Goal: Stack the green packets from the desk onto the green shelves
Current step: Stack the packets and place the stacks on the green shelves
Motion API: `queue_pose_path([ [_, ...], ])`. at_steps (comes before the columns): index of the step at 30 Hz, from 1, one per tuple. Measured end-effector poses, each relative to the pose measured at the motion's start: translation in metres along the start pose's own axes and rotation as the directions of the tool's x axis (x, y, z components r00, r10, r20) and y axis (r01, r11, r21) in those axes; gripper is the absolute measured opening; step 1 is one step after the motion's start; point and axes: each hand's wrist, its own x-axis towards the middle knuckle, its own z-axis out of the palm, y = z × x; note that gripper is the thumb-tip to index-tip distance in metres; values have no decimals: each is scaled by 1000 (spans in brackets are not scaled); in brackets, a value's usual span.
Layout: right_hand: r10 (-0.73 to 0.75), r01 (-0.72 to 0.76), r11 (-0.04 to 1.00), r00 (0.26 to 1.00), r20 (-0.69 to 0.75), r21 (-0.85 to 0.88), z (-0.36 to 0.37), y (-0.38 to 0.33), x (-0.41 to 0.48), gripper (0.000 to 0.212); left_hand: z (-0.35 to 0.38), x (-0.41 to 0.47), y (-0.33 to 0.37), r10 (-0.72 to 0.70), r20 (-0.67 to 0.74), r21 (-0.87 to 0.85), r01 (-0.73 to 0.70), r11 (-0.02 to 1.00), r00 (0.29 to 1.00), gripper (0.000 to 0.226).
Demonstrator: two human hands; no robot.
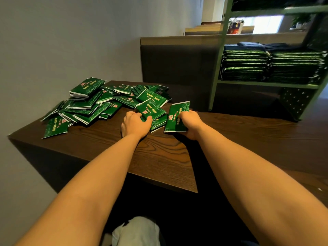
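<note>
Two bare hands work low over the dark wood-grain desk (pixel 159 153). The right hand (pixel 190 124) has its fingers curled tight round a small bundle of flat glossy green foil packets (pixel 177 114), held at mid-tabletop. The left hand (pixel 135 124), just beside it, has fingers and thumb curled on the nearest loose packet (pixel 150 110) at the heap's near edge.

Behind, a loose heap of the same packets (pixel 92 103) sprawls over the tabletop's far left corner, overlapping at all angles. Far right, the green metal shelves (pixel 215 82) already carry neat shelved stacks (pixel 248 66), side by side on one level.

Partly done, I'd say: this is the gathering step, and most of the heap is still to move. The packets look thin and slick, silver-edged with pink print, so they probably slide easily.
</note>
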Motion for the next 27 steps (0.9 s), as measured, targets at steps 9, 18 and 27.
queue_pose_path([
  [9, 39, -41, 999, 998, -49, -25, 4, -2, 5, 21, -4, -1, -2, 184, -29, -185, -186, 965, 982, 32],
  [18, 40, -40, 999, 997, -72, -1, 4, -4, 3, 23, -24, 0, 14, -61, -80, -733, -17, 680, 995, 29],
  [27, 79, -78, 989, 997, -2, 122, 1, -3, 5, 62, -11, -25, 42, 103, 83, -695, -16, 719, 991, 31],
])
